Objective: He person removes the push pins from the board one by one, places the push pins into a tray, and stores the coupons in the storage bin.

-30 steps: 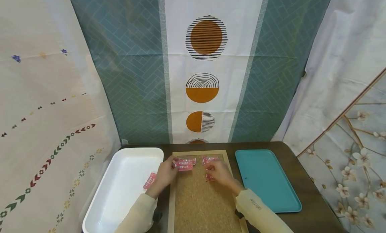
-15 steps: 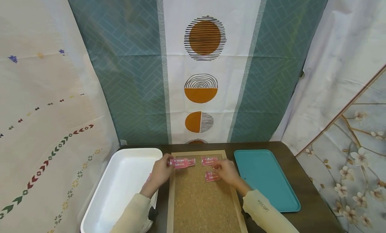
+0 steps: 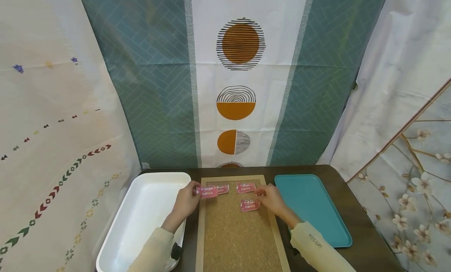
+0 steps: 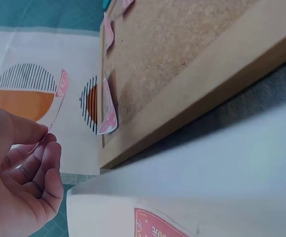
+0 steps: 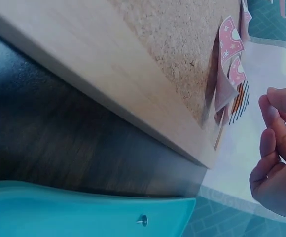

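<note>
Left-hand grip (image 3: 186, 200) is pinched on one end of a pink paper coupon (image 3: 207, 192), raised over the corkboard's far left corner. Right-hand grip (image 3: 270, 200): thumb and forefinger nearly together; anything held cannot be made out. Coupon judged light, flexible, easily creased; best taken by an edge. Two more coupons (image 3: 245, 187) are seen along the far edge.

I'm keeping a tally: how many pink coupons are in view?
5: one pink coupon pinched by the left hand; three on the cork board, upper left, upper right and below that; one in the white tray, where more may be hidden.
</note>
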Demonstrator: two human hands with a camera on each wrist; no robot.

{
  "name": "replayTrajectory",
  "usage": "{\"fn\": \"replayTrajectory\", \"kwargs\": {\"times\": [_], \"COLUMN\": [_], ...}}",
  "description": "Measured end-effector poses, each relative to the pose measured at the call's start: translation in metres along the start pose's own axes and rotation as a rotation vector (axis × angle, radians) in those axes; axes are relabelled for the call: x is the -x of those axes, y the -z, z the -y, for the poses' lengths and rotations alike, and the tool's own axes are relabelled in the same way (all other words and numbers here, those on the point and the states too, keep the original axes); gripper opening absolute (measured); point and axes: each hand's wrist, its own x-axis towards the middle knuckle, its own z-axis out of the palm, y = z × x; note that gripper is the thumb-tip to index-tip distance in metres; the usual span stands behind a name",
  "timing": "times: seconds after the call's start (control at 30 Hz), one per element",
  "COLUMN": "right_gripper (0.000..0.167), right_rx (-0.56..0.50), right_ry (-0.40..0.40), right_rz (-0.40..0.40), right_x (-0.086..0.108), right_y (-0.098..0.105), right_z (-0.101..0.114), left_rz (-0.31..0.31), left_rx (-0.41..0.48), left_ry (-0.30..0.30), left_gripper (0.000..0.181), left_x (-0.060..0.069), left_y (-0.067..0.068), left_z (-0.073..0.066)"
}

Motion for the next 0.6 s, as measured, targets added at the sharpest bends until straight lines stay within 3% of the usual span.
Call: {"fn": "replayTrajectory", "kwargs": {"times": [0.6], "right_gripper": [0.007], "right_rx": [-0.052], "right_ry": [-0.047], "right_rz": [-0.016], "right_x": [0.01], "right_y": [0.005], "right_z": [-0.014], "left_rz": [-0.01], "left_rx": [-0.006], "left_ry": [0.066], "left_gripper": [0.03], "left_x": [0.008], "left_y": [0.01], "left_z": [0.017]}}
